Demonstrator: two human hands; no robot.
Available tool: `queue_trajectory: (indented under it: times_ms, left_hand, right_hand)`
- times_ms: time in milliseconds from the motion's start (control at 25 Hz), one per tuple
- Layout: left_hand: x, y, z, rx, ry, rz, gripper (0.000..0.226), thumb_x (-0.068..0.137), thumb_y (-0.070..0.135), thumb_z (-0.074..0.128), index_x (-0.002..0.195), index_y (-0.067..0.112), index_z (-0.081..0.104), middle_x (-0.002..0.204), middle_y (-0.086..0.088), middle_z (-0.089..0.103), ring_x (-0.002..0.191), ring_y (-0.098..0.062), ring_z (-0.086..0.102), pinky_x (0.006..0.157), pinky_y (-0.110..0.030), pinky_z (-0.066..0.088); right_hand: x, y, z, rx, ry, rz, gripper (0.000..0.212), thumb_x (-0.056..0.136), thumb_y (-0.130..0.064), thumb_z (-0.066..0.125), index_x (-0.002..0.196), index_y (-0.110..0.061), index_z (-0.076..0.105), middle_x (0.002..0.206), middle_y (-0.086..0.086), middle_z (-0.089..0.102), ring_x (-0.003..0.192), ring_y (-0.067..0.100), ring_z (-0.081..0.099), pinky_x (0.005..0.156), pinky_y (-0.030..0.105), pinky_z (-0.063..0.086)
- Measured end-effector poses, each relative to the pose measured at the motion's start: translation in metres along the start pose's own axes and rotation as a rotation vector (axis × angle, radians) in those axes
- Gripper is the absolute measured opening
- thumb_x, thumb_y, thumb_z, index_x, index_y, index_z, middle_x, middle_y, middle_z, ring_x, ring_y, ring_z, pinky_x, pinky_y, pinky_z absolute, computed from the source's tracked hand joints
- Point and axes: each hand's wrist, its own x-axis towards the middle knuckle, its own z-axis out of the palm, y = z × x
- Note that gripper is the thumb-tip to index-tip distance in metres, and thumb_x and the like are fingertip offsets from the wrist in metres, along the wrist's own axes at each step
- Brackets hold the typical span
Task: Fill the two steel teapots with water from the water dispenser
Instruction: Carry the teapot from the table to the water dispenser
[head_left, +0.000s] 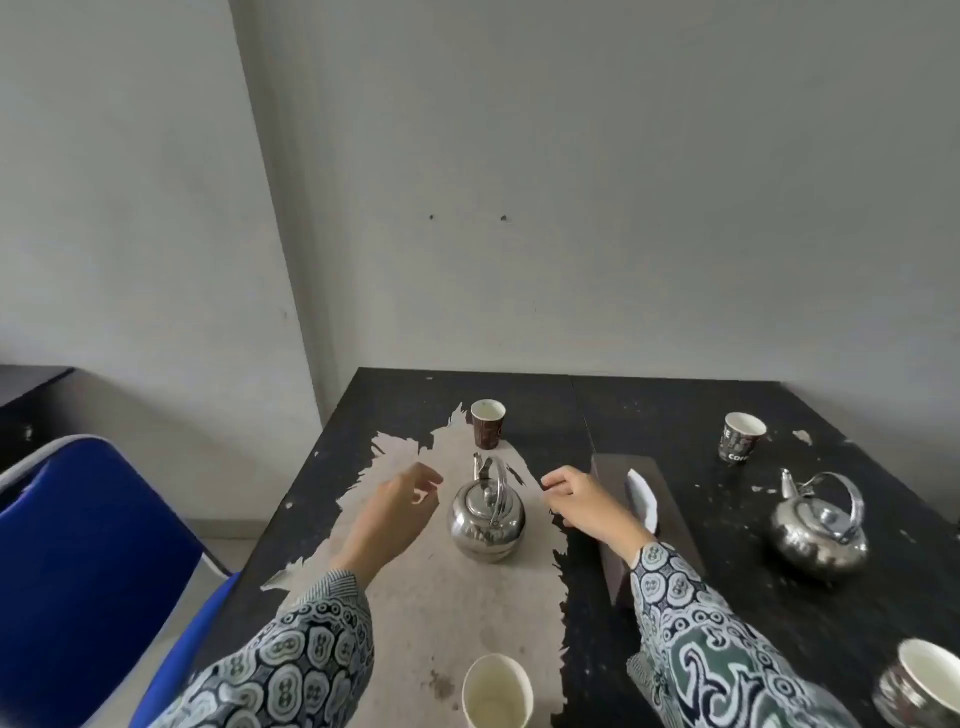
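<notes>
Counting what's in front of me: two steel teapots, the nearer teapot (487, 519) by my hands and the second teapot (818, 530) off to my right. Paper cups, four: a brown cup (488, 423) at the back, a dark printed cup (742, 437), a pale cup (497, 693) at the near edge, a cup (922, 686) at the right corner. One blue chair (93, 571). One worktop (675, 415).

Table (649, 415): near teapot (487, 519) centre, paper cup (488, 423) behind it; second teapot (818, 530) right, another cup (740, 436) behind; chair (88, 571) left.
</notes>
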Motion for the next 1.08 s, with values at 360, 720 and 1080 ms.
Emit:
queue_trajectory:
  times_ms: [360,720,1080]
  left_hand:
    - [0.054,-0.055,0.054,-0.120,-0.166,0.018,0.022,0.091,0.018,0.050,0.113,0.018,0.056,0.115,0.000,0.063,0.102,-0.015,0.058,0.087,-0.029,0.049]
    - [0.049,-0.062,0.016,-0.093,-0.090,0.023,0.026,0.092,0.018,0.048,0.117,0.020,0.053,0.122,0.001,0.059,0.103,-0.010,0.053,0.083,-0.019,0.039]
    - [-0.015,0.012,-0.091,-0.087,-0.001,0.218,0.033,0.083,0.032,0.064,0.114,0.027,0.055,0.110,0.011,0.061,0.094,0.002,0.053,0.080,-0.011,0.041]
  right_hand:
    - [0.087,-0.002,0.067,0.163,0.123,0.153,0.040,0.090,-0.013,0.047,0.129,-0.005,0.042,0.123,0.013,0.056,0.110,0.023,0.054,0.091,0.031,0.041]
    - [0.091,-0.041,0.063,0.197,0.151,0.082,0.026,0.087,0.005,0.041,0.109,-0.001,0.054,0.068,0.003,0.061,0.069,0.014,0.058,0.073,0.024,0.045]
    - [-0.048,-0.157,0.020,0.132,-0.135,-0.285,0.029,0.089,0.004,0.037,0.101,-0.005,0.062,0.075,0.003,0.055,0.070,0.012,0.050,0.070,0.021,0.043]
